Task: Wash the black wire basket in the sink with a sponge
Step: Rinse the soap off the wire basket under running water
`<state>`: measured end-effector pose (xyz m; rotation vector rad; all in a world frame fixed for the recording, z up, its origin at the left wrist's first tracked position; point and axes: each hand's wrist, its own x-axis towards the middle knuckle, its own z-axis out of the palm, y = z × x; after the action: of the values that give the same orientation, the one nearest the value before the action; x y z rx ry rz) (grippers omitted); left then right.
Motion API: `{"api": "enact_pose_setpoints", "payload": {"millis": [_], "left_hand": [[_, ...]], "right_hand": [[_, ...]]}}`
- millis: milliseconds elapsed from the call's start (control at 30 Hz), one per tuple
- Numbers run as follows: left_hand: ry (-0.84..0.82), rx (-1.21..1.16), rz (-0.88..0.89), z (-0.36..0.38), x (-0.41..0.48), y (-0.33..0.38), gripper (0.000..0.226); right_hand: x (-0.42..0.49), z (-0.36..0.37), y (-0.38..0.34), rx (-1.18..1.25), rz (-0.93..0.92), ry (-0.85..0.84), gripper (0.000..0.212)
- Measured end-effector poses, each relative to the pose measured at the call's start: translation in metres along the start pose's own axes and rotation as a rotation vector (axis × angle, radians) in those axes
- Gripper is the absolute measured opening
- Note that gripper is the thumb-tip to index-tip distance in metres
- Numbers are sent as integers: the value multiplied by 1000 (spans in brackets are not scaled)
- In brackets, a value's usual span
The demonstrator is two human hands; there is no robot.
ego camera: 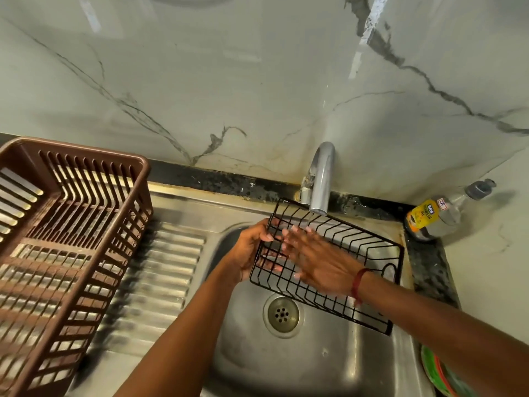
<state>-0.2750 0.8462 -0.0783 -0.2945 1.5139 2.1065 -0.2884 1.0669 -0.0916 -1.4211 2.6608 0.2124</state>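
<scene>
- Fingers of the left hand (252,250) curl round the wires at the left end of the black wire basket (367,243), thumb over the rim, gripping it so that the basket is held up over the sink (315,365) rather than lying on its floor
- right hand (317,262) lies flat and spread inside the basket, fingertips pointing towards the left hand; motion blur hides what is under the palm, so a sponge may be there, but none shows
- basket sits between and under both hands, its far edge just beneath the spout of the tap (322,181), probably so that water falls on the spot being rubbed
- drain (282,315) lies below the basket's near edge
- further out, a bottle with a yellow label (432,216) sits in the right tabletop corner, and a brown plastic rack (71,239) stands at the left
</scene>
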Motion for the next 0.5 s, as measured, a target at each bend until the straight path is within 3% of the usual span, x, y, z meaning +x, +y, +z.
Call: {"api": "enact_pose_setpoints", "payload": {"millis": [100, 133, 233, 300, 400, 433, 500], "left_hand": [[58, -42, 12, -8, -8, -2, 61], [75, -49, 22, -12, -10, -3, 67], [102, -87, 50, -19, -16, -3, 72], [119, -108, 74, -24, -20, -2, 66], [127, -88, 102, -26, -28, -1, 76], [128, -80, 113, -26, -30, -2, 82], [127, -81, 127, -27, -34, -1, 88]], "right_hand": [[-5, 0, -11, -131, -325, -88, 57], [-2, -3, -7, -150, -292, -76, 58], [6, -8, 9, -3, 139, 4, 64], [7, -5, 1, 0, 73, -2, 65], [4, -3, -9, -124, -332, -135, 59], [6, -3, -4, -138, -339, -141, 58], [9, -5, 7, -84, -106, -113, 61]]}}
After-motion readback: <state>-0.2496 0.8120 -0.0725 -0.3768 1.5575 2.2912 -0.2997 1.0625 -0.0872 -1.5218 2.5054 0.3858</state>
